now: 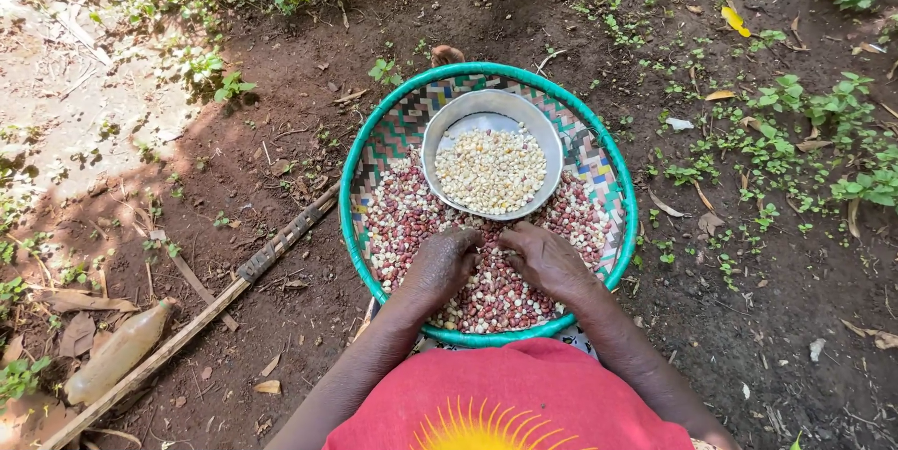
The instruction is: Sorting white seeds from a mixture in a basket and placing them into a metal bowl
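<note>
On the bare ground at the left lie a plastic bottle and a long stick. Right of them sits a round woven basket with a green rim, its floor spread with red-and-white speckled seeds. Both hands rest among these at the near edge: the left hand with fingers curled down into the seeds, the right hand likewise bent over them; whether either pinches anything I cannot tell. Behind them, inside the basket, a metal bowl holds a good layer of pale kernels. Judging by the bowl's fill against the wide bed of seeds, the sorting seems partway done, with much left.
</note>
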